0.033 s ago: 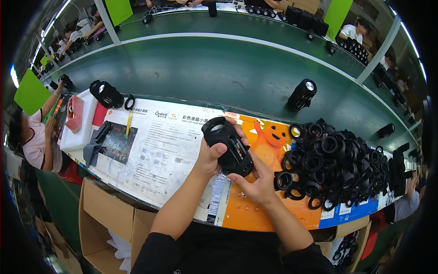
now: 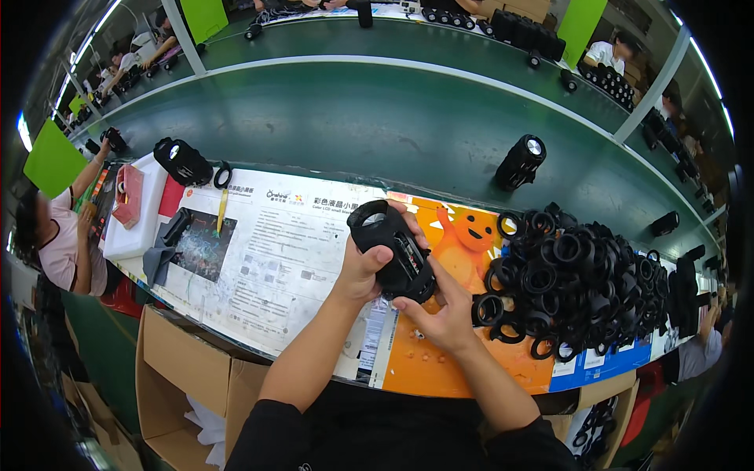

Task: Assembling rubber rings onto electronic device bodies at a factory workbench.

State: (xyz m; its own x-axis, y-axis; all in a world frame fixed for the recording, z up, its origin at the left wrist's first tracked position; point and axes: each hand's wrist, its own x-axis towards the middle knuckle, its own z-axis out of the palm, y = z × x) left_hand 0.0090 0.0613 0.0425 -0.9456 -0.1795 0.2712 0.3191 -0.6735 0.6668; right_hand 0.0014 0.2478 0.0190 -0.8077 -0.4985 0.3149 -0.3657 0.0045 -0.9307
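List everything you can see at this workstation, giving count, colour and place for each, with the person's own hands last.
cylindrical speaker housing: one, black, held over the worktop centre
ring parts pile: many, black, heaped on the worktop right
speaker on belt: one, black with a silver end, on the green conveyor
speaker on tray: one, black, far left
white tray: one, left edge of the worktop
printed sheets: white and orange, covering the worktop
cardboard box: one, brown, open, below the worktop left
co-worker: one, far left
left hand: grips the housing's side
right hand: supports the housing's lower end
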